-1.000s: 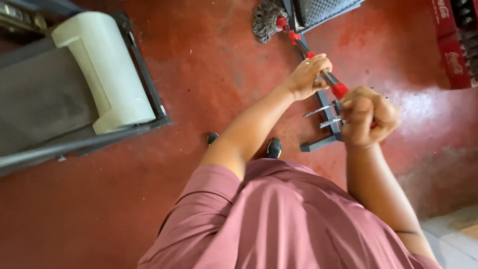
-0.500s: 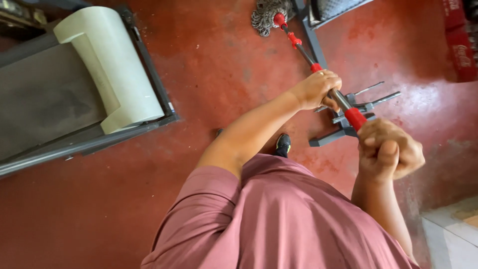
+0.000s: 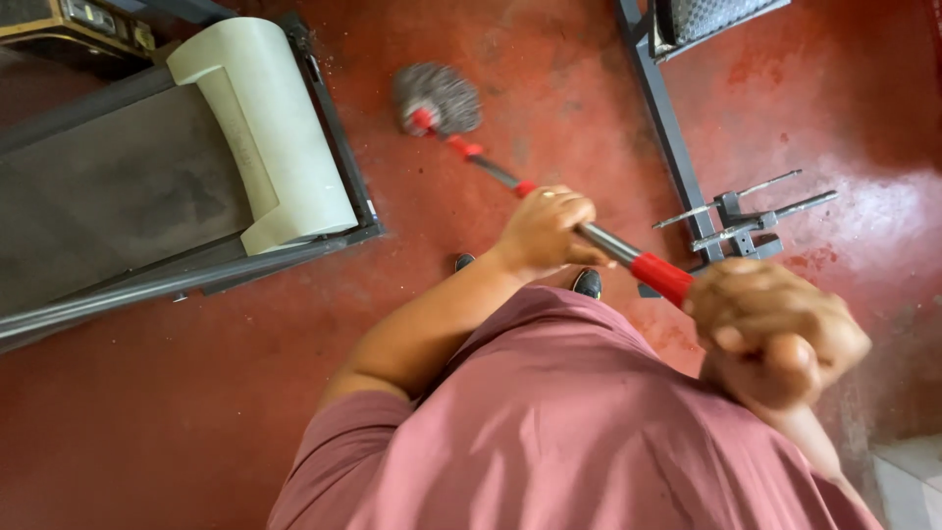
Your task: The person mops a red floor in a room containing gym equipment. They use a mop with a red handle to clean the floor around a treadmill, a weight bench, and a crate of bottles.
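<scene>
I hold a mop with a grey and red handle (image 3: 613,245) in both hands. My left hand (image 3: 545,228) grips the shaft midway. My right hand (image 3: 775,334) is wrapped around the top end, just past a red grip. The grey stringy mop head (image 3: 439,98) rests on the red floor (image 3: 471,206) ahead of me, between the treadmill and the metal frame. The toes of my dark shoes (image 3: 587,283) show under my pink shirt.
A treadmill (image 3: 147,196) with a cream front cover (image 3: 265,137) stands at the left. A dark metal frame (image 3: 677,147) with steel pegs (image 3: 756,211) stands at the right. A pale tile edge (image 3: 908,481) shows at the bottom right.
The mop head has swept left across the floor, from beside the metal frame toward the treadmill. My view has shifted so the frame sits further right.
</scene>
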